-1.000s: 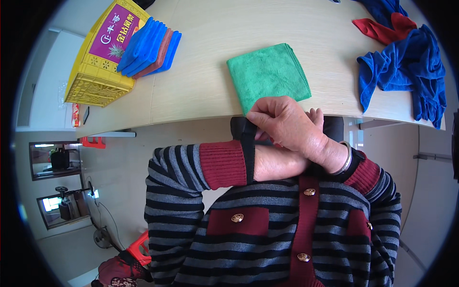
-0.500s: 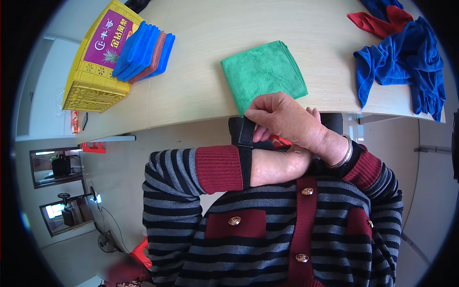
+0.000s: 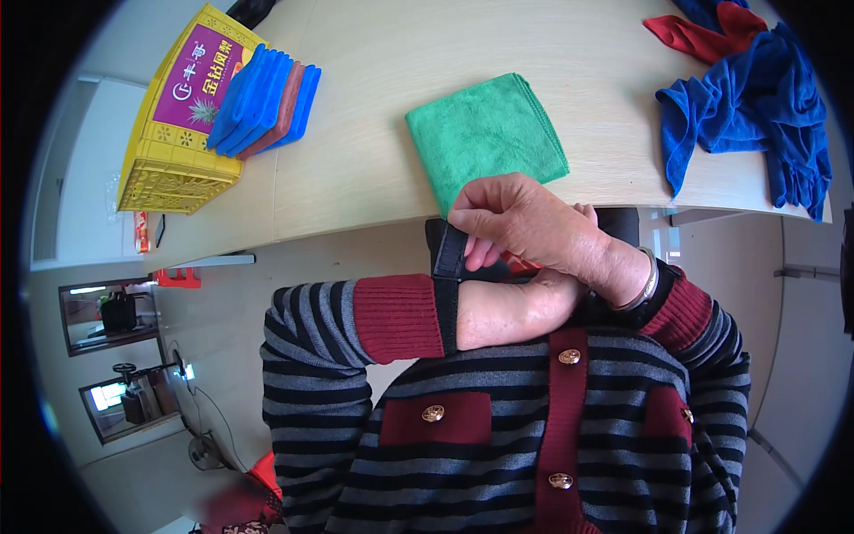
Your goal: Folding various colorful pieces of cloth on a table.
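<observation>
Head view: our right hand (image 3: 529,222) pinches a black strap (image 3: 452,252) beside our left cuff (image 3: 396,318).

We have thumb and fingertips clamped together on the strap's upper end; the strap hangs just below and left of that hand, running down to a black band (image 3: 447,318) around our left forearm (image 3: 503,316). Our left hand (image 3: 585,212) is mostly hidden behind the right one, and we cannot tell whether it grips anything. Just beyond the right hand, a folded green cloth (image 3: 485,133) lies on the tabletop (image 3: 347,133), with a crumpled blue cloth (image 3: 756,107) farther right.
</observation>
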Demonstrator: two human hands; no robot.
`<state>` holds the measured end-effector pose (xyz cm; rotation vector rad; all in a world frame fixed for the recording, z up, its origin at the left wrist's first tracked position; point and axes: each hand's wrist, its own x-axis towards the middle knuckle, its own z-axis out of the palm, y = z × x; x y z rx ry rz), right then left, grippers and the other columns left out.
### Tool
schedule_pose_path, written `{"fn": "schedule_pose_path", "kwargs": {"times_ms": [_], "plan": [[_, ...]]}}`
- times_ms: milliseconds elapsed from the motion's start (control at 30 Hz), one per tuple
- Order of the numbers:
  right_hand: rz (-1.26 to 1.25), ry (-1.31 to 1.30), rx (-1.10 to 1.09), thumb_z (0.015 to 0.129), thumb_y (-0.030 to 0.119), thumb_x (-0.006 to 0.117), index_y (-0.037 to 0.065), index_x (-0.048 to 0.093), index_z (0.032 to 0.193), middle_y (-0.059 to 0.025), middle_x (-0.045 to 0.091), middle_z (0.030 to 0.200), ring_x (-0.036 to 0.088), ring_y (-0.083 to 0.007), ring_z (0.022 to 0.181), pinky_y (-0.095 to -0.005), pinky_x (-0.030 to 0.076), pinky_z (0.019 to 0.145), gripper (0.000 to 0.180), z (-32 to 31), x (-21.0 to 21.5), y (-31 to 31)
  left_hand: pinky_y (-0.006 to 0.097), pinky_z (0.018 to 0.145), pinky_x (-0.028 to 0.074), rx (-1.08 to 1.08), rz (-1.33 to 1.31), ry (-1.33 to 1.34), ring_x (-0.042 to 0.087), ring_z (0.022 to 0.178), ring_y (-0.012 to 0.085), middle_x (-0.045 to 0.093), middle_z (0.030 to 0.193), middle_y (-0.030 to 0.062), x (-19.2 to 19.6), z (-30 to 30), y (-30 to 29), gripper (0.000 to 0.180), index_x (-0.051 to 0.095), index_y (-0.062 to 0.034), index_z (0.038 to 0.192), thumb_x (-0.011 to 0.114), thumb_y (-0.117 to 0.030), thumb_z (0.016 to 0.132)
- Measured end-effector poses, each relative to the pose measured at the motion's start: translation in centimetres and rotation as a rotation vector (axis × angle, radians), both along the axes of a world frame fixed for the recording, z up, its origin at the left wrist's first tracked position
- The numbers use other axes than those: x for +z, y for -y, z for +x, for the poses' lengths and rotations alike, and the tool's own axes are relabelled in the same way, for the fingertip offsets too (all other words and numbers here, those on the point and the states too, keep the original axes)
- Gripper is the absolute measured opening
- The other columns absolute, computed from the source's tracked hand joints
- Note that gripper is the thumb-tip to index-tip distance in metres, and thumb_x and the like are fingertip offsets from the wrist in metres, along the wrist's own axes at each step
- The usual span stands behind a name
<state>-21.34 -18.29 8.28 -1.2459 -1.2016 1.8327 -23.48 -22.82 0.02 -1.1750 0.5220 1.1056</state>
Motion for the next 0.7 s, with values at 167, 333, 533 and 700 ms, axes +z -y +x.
{"fn": "schedule_pose_path", "kwargs": {"times_ms": [167,333,533,700], "plan": [[-0.031,-0.065,0.052,0.101,0.017,0.062,-0.001,0.064,0.099,-0.0024,0.066,0.081,0.068,-0.0086,0.068,-0.0204,0.054,0.062,0.018,0.2,-0.3,0.2,0.026,0.11,0.041,-0.188,0.121,-0.161,0.044,0.129,0.0109,0.045,0.14,0.0089,-0.2,0.1,0.1,0.062,0.026,-0.0054,0.151,0.044,-0.042,0.105],[0.086,-0.105,-0.01,0.098,0.014,0.065,-0.001,0.065,0.1,-0.0022,0.066,0.082,0.066,-0.0079,0.071,-0.02,0.054,0.065,0.015,0.2,0.2,0.8,0.029,0.11,0.041,-0.328,0.219,-0.29,0.044,0.129,0.0103,0.045,0.141,0.0089,-2.1,-0.3,0.0,0.062,0.026,-0.0048,0.152,0.044,-0.041,0.106],[0.221,-0.122,-0.038,0.095,0.011,0.07,0.0,0.066,0.099,-0.0013,0.067,0.083,0.065,-0.0069,0.076,-0.0201,0.054,0.068,0.013,0.3,0.4,1.7,0.031,0.103,0.045,0.156,-0.455,0.848,0.051,0.121,0.0121,0.052,0.131,0.0058,-6.1,-2.7,-1.3,0.055,0.038,-0.007,0.145,0.05,-0.04,0.102],[0.355,-0.021,0.015,0.091,0.01,0.073,0.0,0.069,0.096,-0.0024,0.068,0.086,0.065,-0.0085,0.079,-0.0227,0.054,0.072,0.012,-0.1,0.7,2.0,0.033,0.097,0.048,0.15,-0.515,0.983,0.056,0.113,0.0139,0.058,0.121,0.0048,-5.7,-4.5,-2.1,0.048,0.048,-0.0083,0.137,0.055,-0.037,0.099]]}}
